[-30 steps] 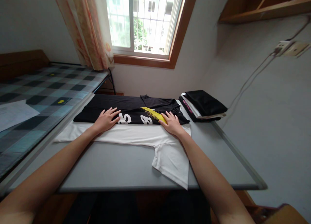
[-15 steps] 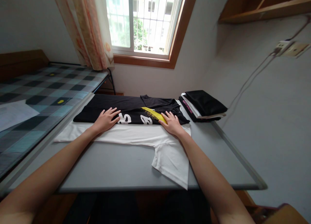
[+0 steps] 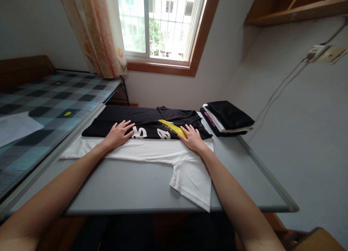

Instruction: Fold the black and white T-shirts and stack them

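Observation:
A black T-shirt [image 3: 127, 115] with white lettering and a yellow patch lies partly folded across the table. Beneath it is a white T-shirt [image 3: 146, 151], whose near side and one sleeve show; the sleeve reaches the table's front edge. My left hand [image 3: 119, 134] rests flat on the black T-shirt, left of the lettering, fingers spread. On the yellow patch near the collar end lies my right hand [image 3: 192, 138], open as well, its wrist over the white T-shirt. Neither hand grips any cloth.
The grey table [image 3: 122, 185] stands below the window. At its back right sits a stack of folded clothes [image 3: 228, 116] against the wall. A bed with a checked mattress [image 3: 54, 109] adjoins on the left, with white paper [image 3: 20, 127] on it. Cables hang from a wall socket [image 3: 317, 53].

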Demonstrator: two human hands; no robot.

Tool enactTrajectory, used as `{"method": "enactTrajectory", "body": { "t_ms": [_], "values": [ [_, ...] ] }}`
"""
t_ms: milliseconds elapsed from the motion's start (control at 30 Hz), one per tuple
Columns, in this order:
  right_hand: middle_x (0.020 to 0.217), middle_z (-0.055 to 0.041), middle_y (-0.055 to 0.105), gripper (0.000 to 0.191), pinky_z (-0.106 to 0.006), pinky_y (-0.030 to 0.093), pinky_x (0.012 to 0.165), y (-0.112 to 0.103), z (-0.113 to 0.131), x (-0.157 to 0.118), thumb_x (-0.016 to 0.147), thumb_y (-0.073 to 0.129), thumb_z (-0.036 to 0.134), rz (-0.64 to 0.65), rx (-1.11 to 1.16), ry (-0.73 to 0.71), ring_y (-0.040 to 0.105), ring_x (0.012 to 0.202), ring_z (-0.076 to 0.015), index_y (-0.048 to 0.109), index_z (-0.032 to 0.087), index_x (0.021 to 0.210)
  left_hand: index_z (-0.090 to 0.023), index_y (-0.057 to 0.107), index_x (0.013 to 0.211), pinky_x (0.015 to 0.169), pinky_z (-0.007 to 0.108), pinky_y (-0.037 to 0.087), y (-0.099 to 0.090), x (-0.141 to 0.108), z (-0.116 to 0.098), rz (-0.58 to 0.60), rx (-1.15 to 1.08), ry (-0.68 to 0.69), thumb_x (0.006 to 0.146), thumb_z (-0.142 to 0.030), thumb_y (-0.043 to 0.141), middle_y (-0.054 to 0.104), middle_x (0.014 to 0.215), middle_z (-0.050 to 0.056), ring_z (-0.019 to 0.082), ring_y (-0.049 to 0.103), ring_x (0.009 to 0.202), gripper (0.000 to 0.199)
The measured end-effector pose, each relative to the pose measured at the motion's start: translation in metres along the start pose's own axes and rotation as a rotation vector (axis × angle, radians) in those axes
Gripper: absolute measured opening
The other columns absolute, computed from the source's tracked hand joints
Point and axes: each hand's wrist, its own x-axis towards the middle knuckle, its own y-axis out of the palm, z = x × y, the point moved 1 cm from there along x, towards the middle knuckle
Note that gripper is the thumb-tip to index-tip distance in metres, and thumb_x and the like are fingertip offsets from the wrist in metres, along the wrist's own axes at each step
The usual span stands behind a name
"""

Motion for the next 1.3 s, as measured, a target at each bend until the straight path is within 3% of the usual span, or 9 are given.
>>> {"method": "enactTrajectory", "body": {
  "t_ms": [1300],
  "values": [
    [0.162, -0.0108, 0.031, 0.063, -0.054, 0.019, 0.119, 0.0021, -0.0010, 0.0012, 0.101, 0.032, 0.057, 0.000, -0.016, 0.001, 0.020, 0.151, -0.0310, 0.038, 0.024, 0.155, -0.024, 0.048, 0.148, 0.118, 0.054, 0.024, -0.0034, -0.0007, -0.0025, 0.018, 0.015, 0.003, 0.100, -0.048, 0.035, 0.038, 0.158, 0.007, 0.030, 0.029, 0.148, 0.055]
  ]
}}
